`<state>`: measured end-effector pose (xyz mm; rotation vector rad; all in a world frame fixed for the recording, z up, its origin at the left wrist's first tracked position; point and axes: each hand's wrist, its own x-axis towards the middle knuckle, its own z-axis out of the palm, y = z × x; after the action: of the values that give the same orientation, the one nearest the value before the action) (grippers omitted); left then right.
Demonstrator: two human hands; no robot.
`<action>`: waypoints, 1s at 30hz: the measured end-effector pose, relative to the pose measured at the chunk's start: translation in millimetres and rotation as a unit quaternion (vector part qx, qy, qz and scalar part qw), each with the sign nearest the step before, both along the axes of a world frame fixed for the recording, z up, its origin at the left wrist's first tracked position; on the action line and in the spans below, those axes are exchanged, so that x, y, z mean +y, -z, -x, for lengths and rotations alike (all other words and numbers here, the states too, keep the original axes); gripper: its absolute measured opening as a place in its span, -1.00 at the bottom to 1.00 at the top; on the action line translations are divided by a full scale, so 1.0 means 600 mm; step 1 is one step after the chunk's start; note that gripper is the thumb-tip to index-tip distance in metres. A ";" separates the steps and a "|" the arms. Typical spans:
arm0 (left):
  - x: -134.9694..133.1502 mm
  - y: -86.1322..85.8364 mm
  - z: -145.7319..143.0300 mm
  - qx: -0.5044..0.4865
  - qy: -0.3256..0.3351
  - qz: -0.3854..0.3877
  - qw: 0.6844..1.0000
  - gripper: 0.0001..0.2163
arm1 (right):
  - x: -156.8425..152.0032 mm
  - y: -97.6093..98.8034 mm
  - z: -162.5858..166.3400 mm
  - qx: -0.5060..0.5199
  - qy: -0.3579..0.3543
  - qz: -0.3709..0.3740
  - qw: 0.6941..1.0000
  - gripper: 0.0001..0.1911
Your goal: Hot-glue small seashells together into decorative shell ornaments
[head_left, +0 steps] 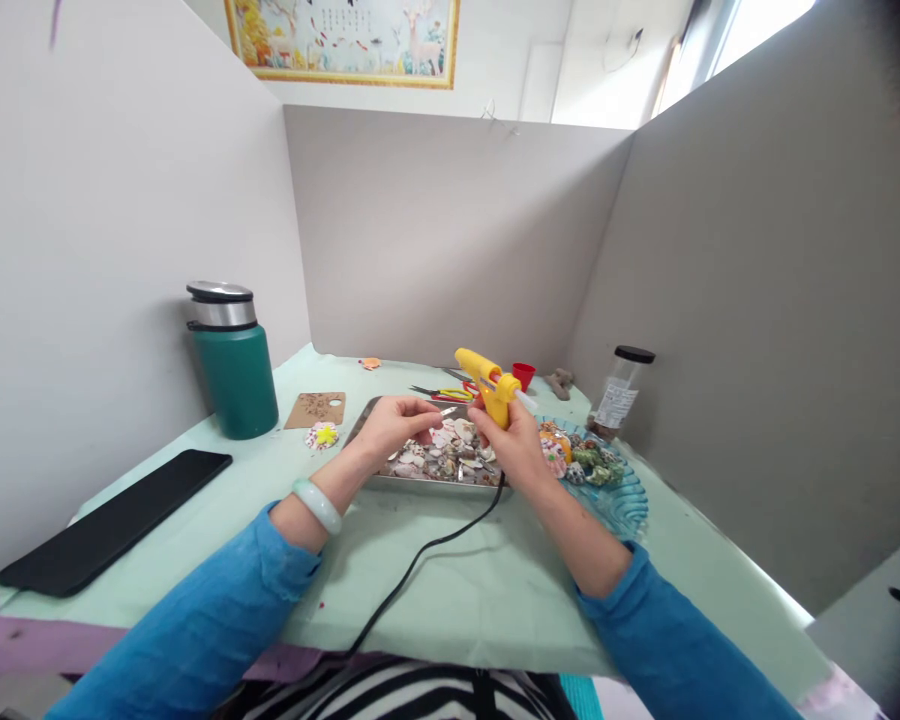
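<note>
From the near edge of the table (450, 600), one black cord (429, 547) runs to one yellow glue gun (489, 380), white stick (526, 399) protruding, which the right hand (516, 442) grasps above the right edge of the metal tray (435, 486). The left hand (399, 428) pinches one small whitish piece (448, 411) over the tray. One green bottle (236, 378) stands by the table's left edge, one red cup (523, 376) farther back.

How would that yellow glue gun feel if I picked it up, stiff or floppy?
The yellow glue gun looks like hard plastic, so probably stiff. The black cord below the right hand curves loosely, so it would likely flop.
</note>
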<state>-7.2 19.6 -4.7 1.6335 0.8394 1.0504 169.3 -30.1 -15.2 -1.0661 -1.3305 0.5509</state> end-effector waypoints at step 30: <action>0.018 -0.001 0.017 -0.132 -0.024 -0.012 0.991 -0.74 | -0.015 -0.004 -0.022 -0.168 -0.112 0.080 0.976 -0.66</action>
<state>-17.4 30.6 -4.0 1.4611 0.6942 1.2821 182.6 -39.3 -12.5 -1.1844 -1.7421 0.6743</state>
